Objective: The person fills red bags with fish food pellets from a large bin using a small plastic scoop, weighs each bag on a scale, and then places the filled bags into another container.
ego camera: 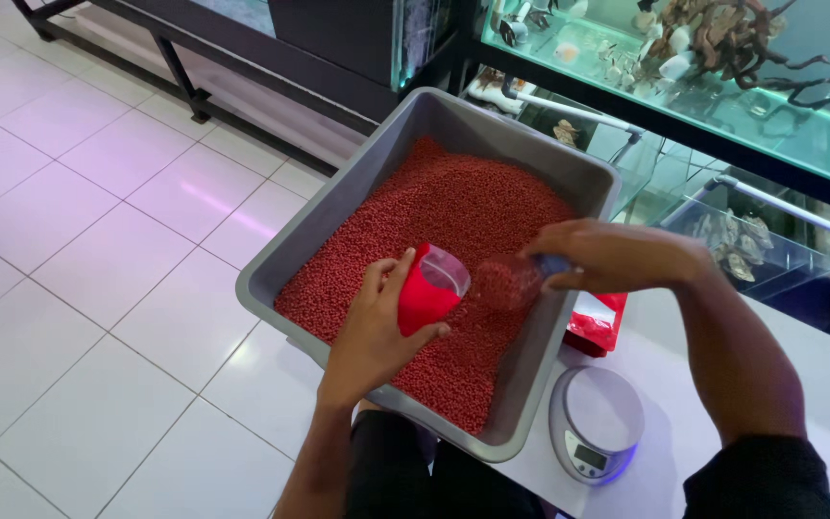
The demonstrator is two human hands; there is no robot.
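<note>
So left hand point(369, 332) is wrapped round a floppy red plastic pouch point(427, 288) over the grey plastic tub point(338, 207) of small red pellets point(453, 207), right hand point(612, 255) pinching a clear scoop point(509, 282); light, crumply stuff, best gripped near its open mouth.

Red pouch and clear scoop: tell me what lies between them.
In the head view, only red pellets in the grey tub show between the red pouch and the clear scoop.

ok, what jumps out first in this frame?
The grey tub heaped with small red pellets, mid-frame. Over it, the left hand holds a red pouch open while the right hand tips a clear scoop of pellets toward it. A small round scale sits lower right.
</note>
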